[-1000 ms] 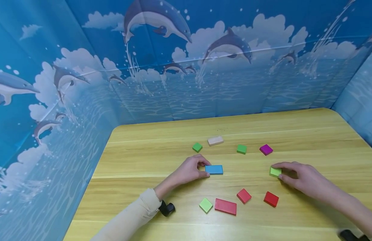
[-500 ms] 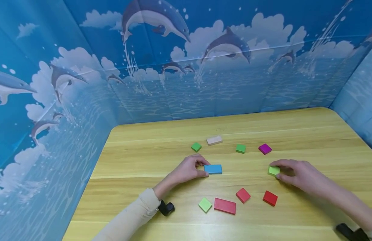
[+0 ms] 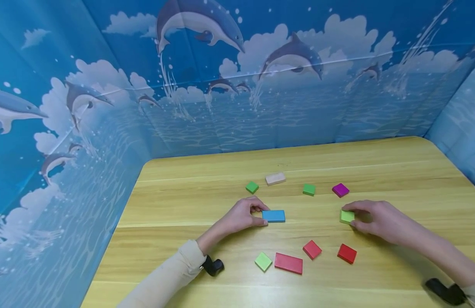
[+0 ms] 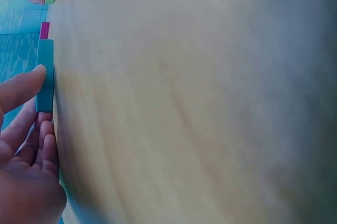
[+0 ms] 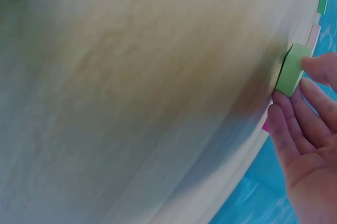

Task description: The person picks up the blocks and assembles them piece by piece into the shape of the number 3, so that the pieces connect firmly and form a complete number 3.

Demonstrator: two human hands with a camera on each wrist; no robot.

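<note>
My left hand (image 3: 245, 215) holds a flat blue rectangular block (image 3: 275, 216) by its left end, thumb on the near edge and fingers at the far edge. In the left wrist view the thumb presses the long side of that blue block (image 4: 45, 75), close over the wood. On the right, my right hand (image 3: 378, 220) pinches a light green square block (image 3: 347, 217) between thumb and fingers. The right wrist view shows the green block (image 5: 293, 70) between the thumb and the fingertips, right at the table surface.
Behind the hands lie two green squares (image 3: 252, 187), (image 3: 308, 189) a pale wooden block (image 3: 275, 179) and a purple square (image 3: 340, 190). In front are a light green square (image 3: 263, 262), a red rectangle (image 3: 289, 263) and two red squares (image 3: 312, 250). A dolphin-print curtain (image 3: 237, 119) borders the wooden table (image 3: 183, 179).
My right hand has slid slightly left with the light green block, toward the blue one. My left hand and the blue block stay in place.
</note>
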